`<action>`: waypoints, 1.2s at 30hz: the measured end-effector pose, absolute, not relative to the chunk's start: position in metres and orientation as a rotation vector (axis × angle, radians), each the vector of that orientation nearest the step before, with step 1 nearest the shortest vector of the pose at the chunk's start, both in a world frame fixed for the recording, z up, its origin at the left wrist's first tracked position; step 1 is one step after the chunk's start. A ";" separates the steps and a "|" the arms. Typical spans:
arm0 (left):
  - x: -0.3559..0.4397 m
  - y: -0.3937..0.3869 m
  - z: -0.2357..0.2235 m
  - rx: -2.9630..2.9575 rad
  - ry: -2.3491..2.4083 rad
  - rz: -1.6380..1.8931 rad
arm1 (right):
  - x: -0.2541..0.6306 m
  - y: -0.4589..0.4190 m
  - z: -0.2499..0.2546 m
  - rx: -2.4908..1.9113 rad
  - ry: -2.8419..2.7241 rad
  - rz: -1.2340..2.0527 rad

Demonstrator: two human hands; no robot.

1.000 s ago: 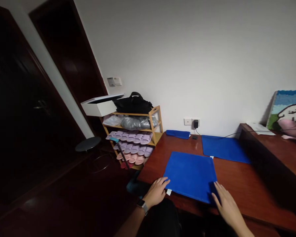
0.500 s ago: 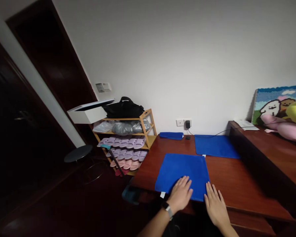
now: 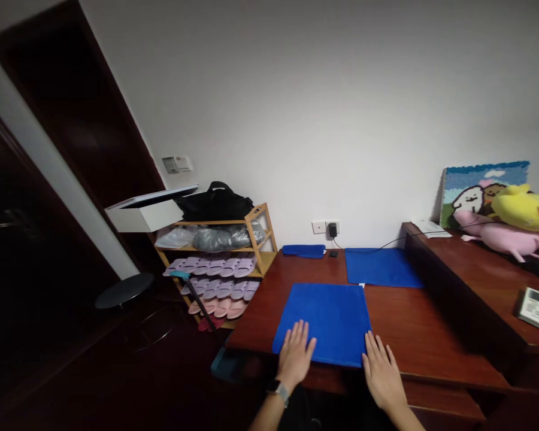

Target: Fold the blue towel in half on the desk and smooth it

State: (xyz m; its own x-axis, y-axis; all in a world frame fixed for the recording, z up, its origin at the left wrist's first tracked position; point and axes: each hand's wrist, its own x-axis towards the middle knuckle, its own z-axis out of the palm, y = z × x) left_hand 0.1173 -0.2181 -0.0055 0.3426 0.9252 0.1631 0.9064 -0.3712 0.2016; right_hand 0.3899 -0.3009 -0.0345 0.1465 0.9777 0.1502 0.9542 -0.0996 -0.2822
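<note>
A blue cloth (image 3: 330, 317) lies spread flat on the reddish-brown table (image 3: 435, 341), close to its front edge. My left hand (image 3: 296, 353) rests on the cloth's near left part, fingers stretched out. At the near right corner lies my right hand (image 3: 382, 370), its fingers extended along the cloth's edge and the wood beside it. Neither hand grips anything. Behind, toward the wall, another blue cloth (image 3: 381, 267) lies flat, and a folded blue cloth (image 3: 303, 251) sits at the table's back left.
A wooden rack (image 3: 266, 263) with several slippers, plastic bags and a black bag (image 3: 215, 203) stands left. A raised ledge (image 3: 485, 263) on the right holds plush toys (image 3: 498, 233) and a white device with a screen (image 3: 538, 309). A cable runs from the plug (image 3: 332, 230).
My left hand has slid left across the cloth to its near left part. My right hand stays at the right corner. The view has turned slightly right.
</note>
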 end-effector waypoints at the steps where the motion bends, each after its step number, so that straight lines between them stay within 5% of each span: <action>1: 0.097 -0.213 -0.005 2.470 1.809 0.387 | 0.390 -0.301 -0.034 -2.128 -1.872 0.105; 16: 0.049 -0.203 -0.026 2.413 1.873 0.589 | 0.395 -0.269 0.009 -2.286 -1.852 0.331; 24: 0.048 -0.201 -0.004 2.297 1.921 0.288 | 0.395 -0.248 -0.005 -2.366 -1.843 0.255; 28: 0.094 -0.199 0.019 2.321 1.973 0.355 | 0.397 -0.248 -0.011 -2.335 -1.859 0.246; 36: 0.280 -0.204 0.021 2.552 1.277 0.385 | 0.401 -0.247 -0.011 -2.343 -1.976 0.261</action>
